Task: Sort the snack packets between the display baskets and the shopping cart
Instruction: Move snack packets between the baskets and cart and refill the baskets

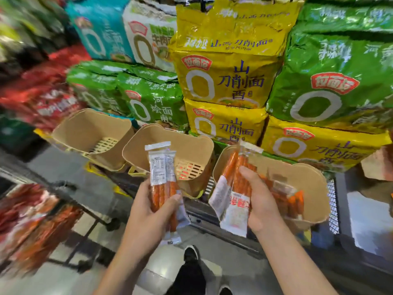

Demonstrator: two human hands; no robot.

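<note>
My left hand [148, 213] grips a few clear packets of orange snack sticks [162, 177], held upright in front of the middle tan display basket [191, 145]. My right hand [257, 201] holds another bunch of orange snack packets [231, 199] at the rim of the right display basket [306, 179], where more packets [291, 201] lie inside. The left display basket [85, 128] and the middle one show only their slotted bottoms. At the lower left, blurred, a shopping cart [70, 196] carries red and orange packets [32, 220].
Behind the baskets rise stacks of green noodle bags [331, 81], yellow noodle bags [227, 81] and red bags [51, 90]. The baskets sit on a dark shelf edge [212, 211]. Below, my black shoe [191, 254] stands on a pale floor.
</note>
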